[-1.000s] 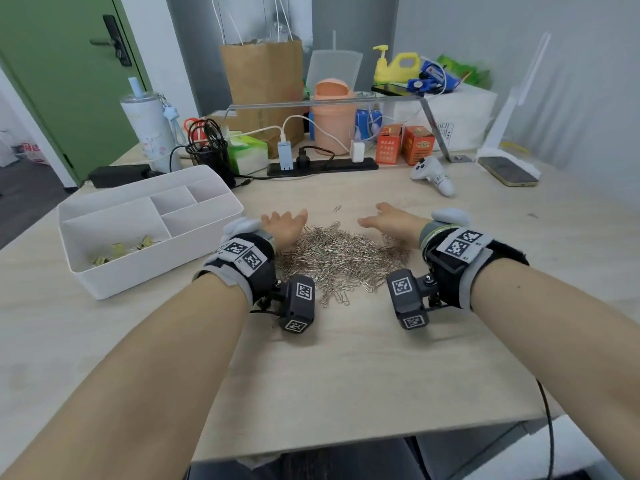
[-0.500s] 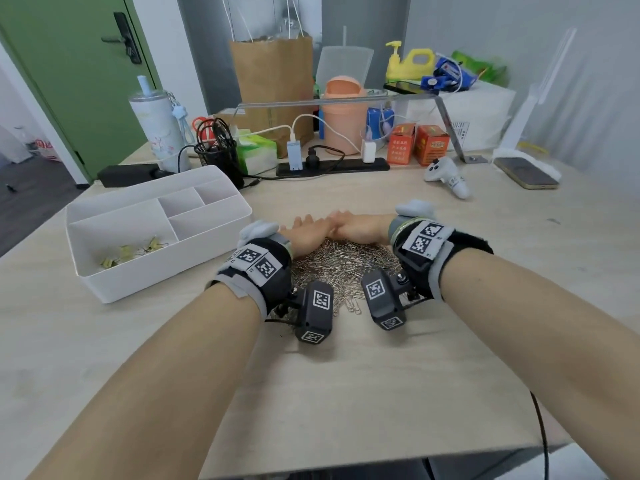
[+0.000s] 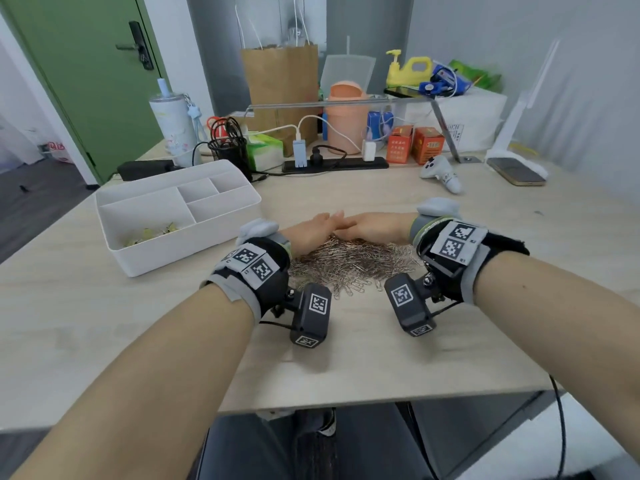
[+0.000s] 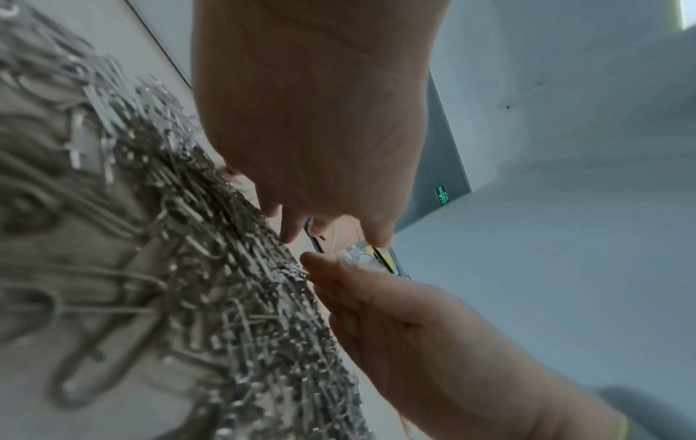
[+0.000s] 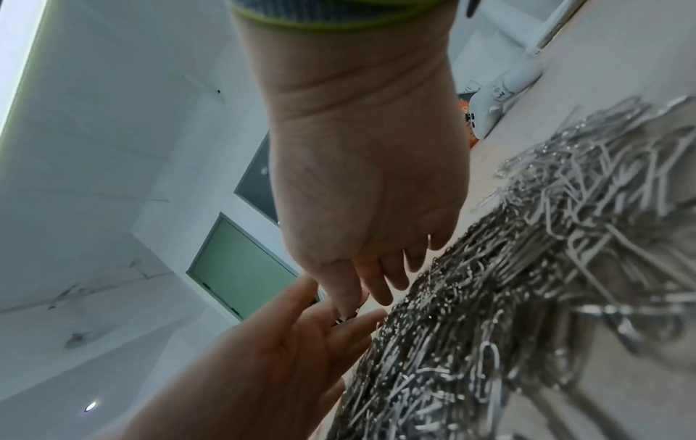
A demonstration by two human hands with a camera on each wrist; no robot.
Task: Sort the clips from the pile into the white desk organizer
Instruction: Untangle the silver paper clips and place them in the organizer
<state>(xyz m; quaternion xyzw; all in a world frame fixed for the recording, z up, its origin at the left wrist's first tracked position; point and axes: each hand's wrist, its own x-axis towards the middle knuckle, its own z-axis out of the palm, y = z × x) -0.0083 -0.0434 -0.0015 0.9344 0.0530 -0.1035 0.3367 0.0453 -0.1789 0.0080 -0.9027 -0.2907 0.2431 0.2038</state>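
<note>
Both hands lie on the far edge of the pile of paper clips (image 3: 349,263) in the middle of the table (image 3: 346,358). The left hand (image 3: 311,230) and the right hand (image 3: 375,228) have their fingers out nearly straight, fingertips meeting behind the heap; neither grips anything. The wrist views show the same: straight fingers set against the back of the silver clips, palms facing the person.

The step in hand looks like gathering: the hands form a wall behind the heap, as if to rake it closer or cup a portion. The white desk organizer (image 3: 145,261) stands to the left of the pile, near but not touching, and a few yellowish clips (image 3: 149,233) lie in its big front compartment; the 3 smaller compartments look empty.

The next move likely calls for curling the fingers under a bunch, lifting it without shedding clips, and carrying it left over the organizer's rim.

Writing: the 2 orange boxes (image 3: 414,144) at the back carry print too small to read. The wrist bands bear square black-and-white code markers, no words.
</note>
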